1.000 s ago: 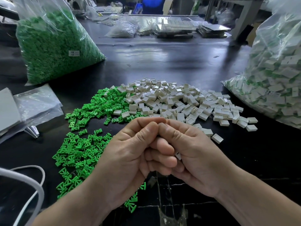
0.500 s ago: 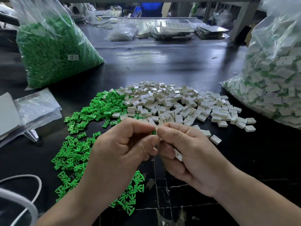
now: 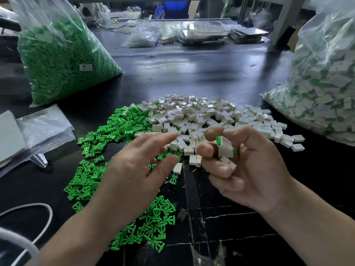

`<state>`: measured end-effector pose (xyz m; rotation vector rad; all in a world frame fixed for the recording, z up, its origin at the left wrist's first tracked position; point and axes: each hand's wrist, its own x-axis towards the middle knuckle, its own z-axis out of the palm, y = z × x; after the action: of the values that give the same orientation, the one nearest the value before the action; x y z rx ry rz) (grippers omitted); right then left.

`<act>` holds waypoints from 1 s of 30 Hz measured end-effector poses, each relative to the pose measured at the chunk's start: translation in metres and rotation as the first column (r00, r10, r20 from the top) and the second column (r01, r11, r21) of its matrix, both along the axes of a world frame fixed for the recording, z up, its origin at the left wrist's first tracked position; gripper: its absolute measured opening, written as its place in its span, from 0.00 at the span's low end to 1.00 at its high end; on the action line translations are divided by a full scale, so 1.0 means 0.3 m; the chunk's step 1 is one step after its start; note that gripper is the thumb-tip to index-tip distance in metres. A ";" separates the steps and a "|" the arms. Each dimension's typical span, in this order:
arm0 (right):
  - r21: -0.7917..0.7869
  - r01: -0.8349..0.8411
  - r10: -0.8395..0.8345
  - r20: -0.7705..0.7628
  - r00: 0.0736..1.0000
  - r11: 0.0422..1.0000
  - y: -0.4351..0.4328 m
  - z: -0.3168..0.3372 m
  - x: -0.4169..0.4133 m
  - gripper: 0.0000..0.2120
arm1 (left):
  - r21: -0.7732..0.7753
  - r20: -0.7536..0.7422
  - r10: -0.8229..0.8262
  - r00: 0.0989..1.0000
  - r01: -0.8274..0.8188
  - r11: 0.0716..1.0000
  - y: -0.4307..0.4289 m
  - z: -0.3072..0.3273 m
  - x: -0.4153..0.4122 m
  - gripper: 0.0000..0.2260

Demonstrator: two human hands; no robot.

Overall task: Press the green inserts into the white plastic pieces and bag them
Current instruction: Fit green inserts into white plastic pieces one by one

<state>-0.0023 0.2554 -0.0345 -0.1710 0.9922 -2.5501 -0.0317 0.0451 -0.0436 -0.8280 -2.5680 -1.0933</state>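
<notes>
the right hand (image 3: 249,166) is curled loosely round a small clutch of filled pieces (image 3: 225,151), thumb and fingertips pinching the top one, whose green tab stands proud at its upper edge; whether it is fully seated i cannot tell, the view is soft there. the left hand (image 3: 138,169) holds nothing, fingers spread and nearly straight, hovering where the loose green inserts (image 3: 90,169) meet the heap of white pieces (image 3: 201,116) on the black table (image 3: 192,73). the bag (image 3: 326,96) of finished ones lies well apart to the right. the risk: the lower pieces rest only in cupped fingers, so a reach toward the bag or another press could spill them into the unfilled heap, where they'd be hard to spot.
</notes>
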 end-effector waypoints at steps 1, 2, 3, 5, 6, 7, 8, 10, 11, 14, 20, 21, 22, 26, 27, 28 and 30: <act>-0.037 0.012 -0.011 0.012 1.000 0.999 0.003 0.000 -0.004 0.06 | -0.155 -0.069 -0.015 0.998 0.004 0.988 0.010 -0.008 -0.001 0.20; -0.045 0.023 -0.022 0.024 0.999 0.999 0.003 0.000 -0.006 0.06 | -0.282 -0.117 -0.047 0.992 0.012 0.959 0.023 -0.018 0.000 0.20; -0.034 0.030 -0.029 0.042 0.999 0.999 0.000 -0.004 -0.008 0.06 | -0.378 -0.147 -0.082 0.986 0.021 0.926 0.036 -0.027 0.002 0.20; 0.010 0.048 -0.049 0.101 0.994 0.999 -0.006 -0.012 -0.010 0.04 | -0.477 -0.171 -0.130 0.977 0.033 0.878 0.049 -0.039 0.002 0.17; 0.027 0.057 -0.060 0.128 0.990 0.998 -0.008 -0.016 -0.009 0.05 | -0.487 -0.178 -0.137 0.975 0.034 0.873 0.050 -0.043 -0.001 0.15; 0.042 0.065 -0.070 0.144 0.987 0.997 -0.009 -0.020 -0.008 0.07 | -0.483 -0.183 -0.135 0.974 0.031 0.875 0.049 -0.047 -0.004 0.14; 0.062 0.078 -0.086 0.147 0.985 0.995 -0.008 -0.022 -0.007 0.08 | -0.473 -0.183 -0.127 0.975 0.026 0.881 0.048 -0.050 -0.006 0.13; 0.125 0.110 -0.126 0.135 0.983 0.986 -0.008 -0.019 -0.005 0.09 | -0.445 -0.167 -0.094 0.981 0.010 0.895 0.046 -0.053 -0.006 0.11; 0.166 0.122 -0.144 0.129 0.981 0.979 -0.010 -0.016 -0.004 0.09 | -0.433 -0.157 -0.072 0.985 -0.004 0.901 0.045 -0.055 -0.006 0.10; 0.268 0.124 -0.156 0.103 0.982 0.956 -0.016 -0.012 0.001 0.05 | -0.422 -0.169 -0.019 0.985 -0.055 0.905 0.048 -0.058 -0.008 0.13; 0.464 0.079 -0.131 0.079 0.988 0.882 -0.032 -0.006 0.020 0.12 | 0.084 -0.046 0.119 0.992 -0.115 0.990 0.052 0.005 0.030 0.14; 0.474 0.038 -0.099 0.104 0.990 0.880 -0.034 -0.005 0.023 0.13 | 0.154 -0.049 0.121 0.991 -0.113 0.982 0.056 0.015 0.042 0.15; 0.466 -0.015 -0.051 0.127 0.991 0.885 -0.037 -0.005 0.026 0.14 | 0.183 -0.068 0.112 0.991 -0.098 0.978 0.062 0.025 0.055 0.16; 0.297 -0.152 0.116 0.136 0.984 0.943 -0.044 -0.013 0.030 0.13 | 0.126 -0.131 0.012 0.991 0.004 0.992 0.075 0.029 0.089 0.19; 0.273 -0.151 0.122 0.120 0.985 0.950 -0.043 -0.013 0.029 0.11 | 0.138 -0.117 -0.001 0.993 0.018 0.990 0.072 0.028 0.087 0.20; 0.262 -0.140 0.117 0.102 0.988 0.955 -0.041 -0.011 0.027 0.10 | 0.150 -0.104 -0.001 0.995 0.017 0.989 0.067 0.027 0.081 0.20; 0.245 -0.088 0.069 0.086 0.994 0.966 -0.036 -0.007 0.021 0.07 | 0.121 -0.093 0.038 0.995 -0.027 0.992 0.050 0.027 0.062 0.18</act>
<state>0.0040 0.2447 -0.0367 -0.0399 1.2369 -2.3184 -0.0132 0.0601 -0.0355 -0.7867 -2.4043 -1.1561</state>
